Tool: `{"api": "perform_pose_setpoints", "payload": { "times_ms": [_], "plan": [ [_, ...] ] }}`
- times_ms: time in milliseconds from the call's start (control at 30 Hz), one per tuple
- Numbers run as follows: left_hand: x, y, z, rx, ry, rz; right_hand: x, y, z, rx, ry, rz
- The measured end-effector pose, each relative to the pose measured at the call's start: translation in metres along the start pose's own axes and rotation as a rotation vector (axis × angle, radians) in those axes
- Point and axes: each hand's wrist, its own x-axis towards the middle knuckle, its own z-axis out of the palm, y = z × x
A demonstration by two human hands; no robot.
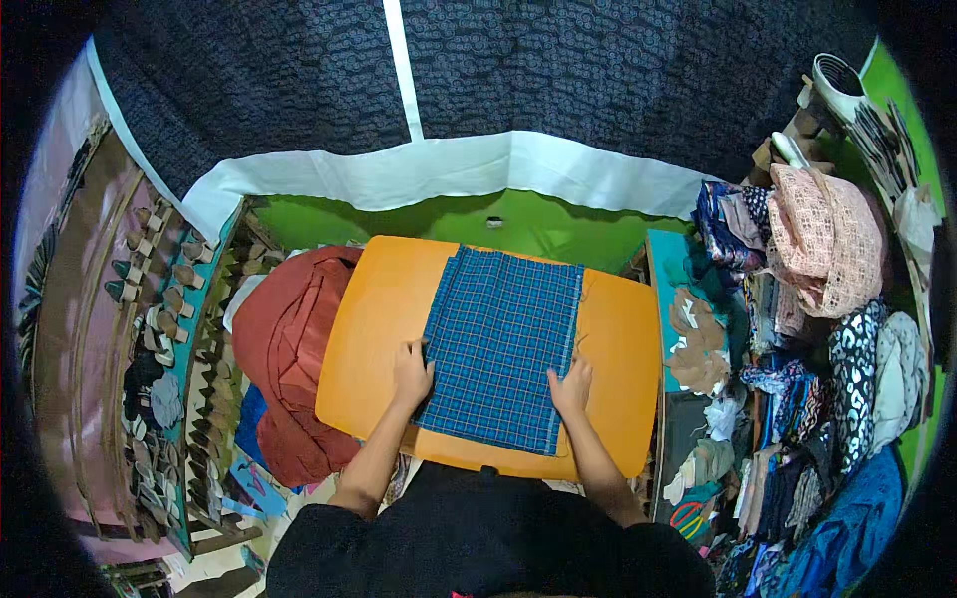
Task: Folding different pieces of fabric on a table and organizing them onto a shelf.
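A folded blue checked cloth [501, 344] lies flat on an orange table [371, 319], reaching from its far edge almost to its near edge. My left hand [411, 372] rests flat on the cloth's left edge, fingers spread. On the cloth's right edge, near the lower corner, my right hand [572, 387] presses down, fingers apart. Neither hand grips anything.
A rust-red fabric bundle [295, 349] sits left of the table. Piles of mixed fabrics [797, 329] crowd the right side, with a pink lace piece [827, 239] on top. A dark patterned curtain with a white hem [449, 169] hangs beyond the table. Small wooden pieces [159, 299] line the left.
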Motion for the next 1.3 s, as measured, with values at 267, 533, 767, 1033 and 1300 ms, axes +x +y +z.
{"api": "perform_pose_setpoints", "payload": {
  "times_ms": [267,533,767,1033,1300],
  "plan": [
    [-0.081,-0.016,-0.022,-0.04,0.003,-0.225,-0.105,0.009,-0.001,-0.201,-0.03,0.109],
    [-0.108,-0.064,-0.013,-0.365,-0.146,-0.278,-0.132,0.016,-0.005,-0.108,-0.103,0.267],
    [-0.13,-0.075,-0.03,-0.868,-0.203,-0.465,-0.161,0.032,0.001,0.346,-0.014,0.317],
    [-0.165,-0.086,-0.072,-0.859,-0.406,-0.241,-0.228,0.022,-0.009,0.573,0.063,0.303],
    [-0.177,-0.075,-0.114,-0.763,-0.752,-0.346,-0.258,0.013,-0.034,0.223,0.055,0.053]
  ]
}}
